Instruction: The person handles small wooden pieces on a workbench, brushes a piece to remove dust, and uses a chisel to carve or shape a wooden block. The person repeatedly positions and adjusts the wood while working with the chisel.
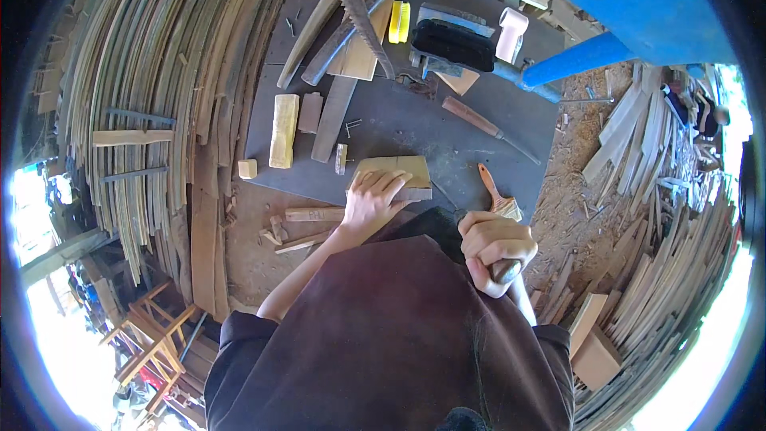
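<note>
My left hand (373, 201) is closed over a wooden block (408, 166) at the near edge of the dark work table (391, 124), its fingers lying across the top. Just to the right, my right hand (499, 249) is wrapped round the handle of a wooden-handled tool (505, 271). A thin dark metal shaft runs from that fist toward the block's near right corner; I cannot tell whether it touches, nor the tip's shape. A paintbrush (499, 193) with a wooden handle lies beyond my right hand. Behind it rests another wooden-handled tool (483, 124) with a slim metal shaft.
A hand saw (351, 0), a hammer (351, 28) and a yellow brush (399, 22) lie at the back. A vise (451, 44) stands back right, beneath blue machinery (622, 0). Small wood blocks (284, 131) and nails are on the left. Stacked planks (152, 72) flank the table.
</note>
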Demonstrator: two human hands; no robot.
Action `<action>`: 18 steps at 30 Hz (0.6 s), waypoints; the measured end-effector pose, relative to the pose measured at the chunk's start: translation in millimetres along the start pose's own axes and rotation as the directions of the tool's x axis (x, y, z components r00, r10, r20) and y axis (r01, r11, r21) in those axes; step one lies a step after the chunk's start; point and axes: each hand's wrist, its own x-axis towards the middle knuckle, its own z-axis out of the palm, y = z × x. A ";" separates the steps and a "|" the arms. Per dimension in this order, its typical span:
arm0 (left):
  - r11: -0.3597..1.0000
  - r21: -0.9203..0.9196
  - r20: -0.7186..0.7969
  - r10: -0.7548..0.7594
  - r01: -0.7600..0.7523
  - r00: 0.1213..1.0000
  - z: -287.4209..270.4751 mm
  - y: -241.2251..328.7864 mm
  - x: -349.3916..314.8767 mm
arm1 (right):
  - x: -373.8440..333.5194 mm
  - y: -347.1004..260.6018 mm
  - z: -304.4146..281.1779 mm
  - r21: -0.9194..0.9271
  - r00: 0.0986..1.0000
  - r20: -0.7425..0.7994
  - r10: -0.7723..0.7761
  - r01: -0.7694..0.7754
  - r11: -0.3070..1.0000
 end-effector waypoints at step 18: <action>0.994 0.039 -0.048 0.102 -0.100 0.994 18.4 0.3 -22.9 | -0.2 19.4 -16.8 0.153 0.980 -0.017 0.197 -0.192 0.969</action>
